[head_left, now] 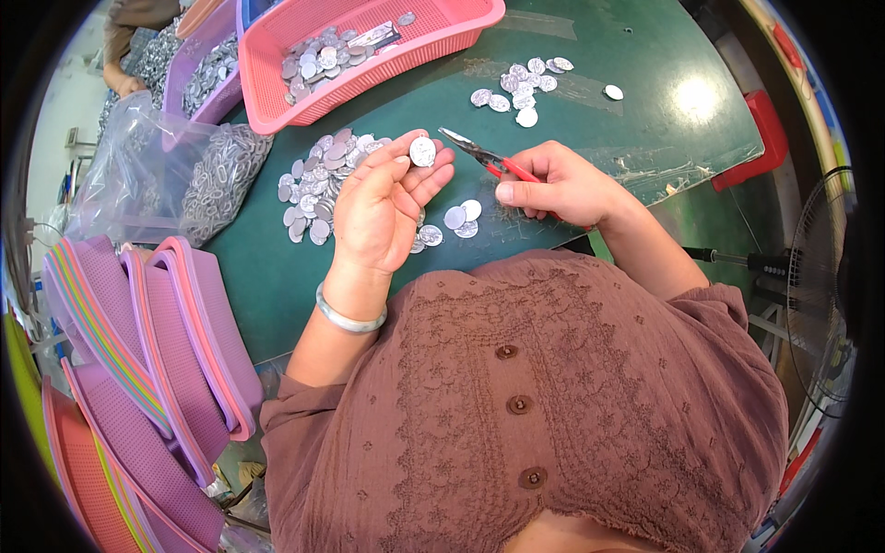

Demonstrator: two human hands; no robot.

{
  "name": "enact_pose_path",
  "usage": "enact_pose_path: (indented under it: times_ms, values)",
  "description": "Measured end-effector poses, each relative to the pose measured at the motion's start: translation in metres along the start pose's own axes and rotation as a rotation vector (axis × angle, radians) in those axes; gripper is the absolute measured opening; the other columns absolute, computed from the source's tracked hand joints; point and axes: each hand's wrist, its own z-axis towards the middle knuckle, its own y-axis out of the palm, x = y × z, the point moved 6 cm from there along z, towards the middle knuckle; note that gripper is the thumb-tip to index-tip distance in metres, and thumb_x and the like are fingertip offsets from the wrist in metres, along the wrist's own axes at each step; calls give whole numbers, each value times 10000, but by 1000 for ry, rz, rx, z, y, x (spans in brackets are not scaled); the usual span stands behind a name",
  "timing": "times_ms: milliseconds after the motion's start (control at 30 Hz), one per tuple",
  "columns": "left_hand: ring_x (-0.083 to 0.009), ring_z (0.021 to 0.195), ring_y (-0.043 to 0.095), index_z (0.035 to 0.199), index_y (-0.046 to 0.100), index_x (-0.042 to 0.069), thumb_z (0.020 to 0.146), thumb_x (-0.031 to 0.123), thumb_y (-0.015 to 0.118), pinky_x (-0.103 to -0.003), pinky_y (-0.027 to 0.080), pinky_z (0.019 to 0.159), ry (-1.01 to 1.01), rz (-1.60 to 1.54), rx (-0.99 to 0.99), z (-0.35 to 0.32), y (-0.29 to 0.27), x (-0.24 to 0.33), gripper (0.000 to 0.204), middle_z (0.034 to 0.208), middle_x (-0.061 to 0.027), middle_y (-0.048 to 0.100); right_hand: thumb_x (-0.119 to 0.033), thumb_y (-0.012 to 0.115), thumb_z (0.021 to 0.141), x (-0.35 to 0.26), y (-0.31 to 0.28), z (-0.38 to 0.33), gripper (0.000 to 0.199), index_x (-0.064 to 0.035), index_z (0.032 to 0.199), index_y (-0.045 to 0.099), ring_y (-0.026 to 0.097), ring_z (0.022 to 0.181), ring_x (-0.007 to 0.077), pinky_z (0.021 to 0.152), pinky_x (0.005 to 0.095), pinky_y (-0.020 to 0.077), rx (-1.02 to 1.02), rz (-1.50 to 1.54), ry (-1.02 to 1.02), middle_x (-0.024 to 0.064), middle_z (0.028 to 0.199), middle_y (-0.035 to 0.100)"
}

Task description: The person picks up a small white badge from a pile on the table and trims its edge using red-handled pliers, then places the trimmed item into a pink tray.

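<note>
Silver metal discs everywhere. The left hand (383, 207) pinches one disc (422, 151) at its fingertips, held up over the green table (645, 111); the right hand (553, 184) is wrapped tight round red-handled pliers (484, 158), tips pointing at that disc. I'd guess it's early going: a big loose pile (318, 180) sits under the left hand, only a small bunch (521, 88) set apart further back. A pink basket (369, 51) holds more discs, possibly finished ones, hard to tell. Nothing blocks the hands.

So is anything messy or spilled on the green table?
Nothing looks spilled or broken. The silver discs lie in loose heaps on the green table, more in the pink basket. The left hand holds one disc; the right hand holds red-handled pliers.
</note>
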Motion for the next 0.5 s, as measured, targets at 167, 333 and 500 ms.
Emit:
enact_pose_path:
  times_ms: [167,333,500]
  values:
    - [-224,903,610,1055,529,-60,872,25,478,-326,507,814,41,176,40,-2,3,-2,209,980,-140,598,-327,649,787,-4,2,0,326,-10,740,587,401,539,58,475,231,331,-18,-132,-61,-29,591,475]
    - [-199,815,629,996,560,-39,847,17,538,-288,528,728,59,241,51,-3,3,-1,161,917,-115,619,-262,643,805,-6,4,-1,263,-27,720,560,331,559,44,478,226,276,-29,-237,-81,-69,589,412]
    - [-200,783,632,985,564,-40,843,11,542,-285,533,700,61,283,74,-4,3,0,152,900,-120,620,-259,642,804,-6,4,-1,263,-23,723,559,335,557,48,477,230,280,-28,-256,-84,-69,587,410]
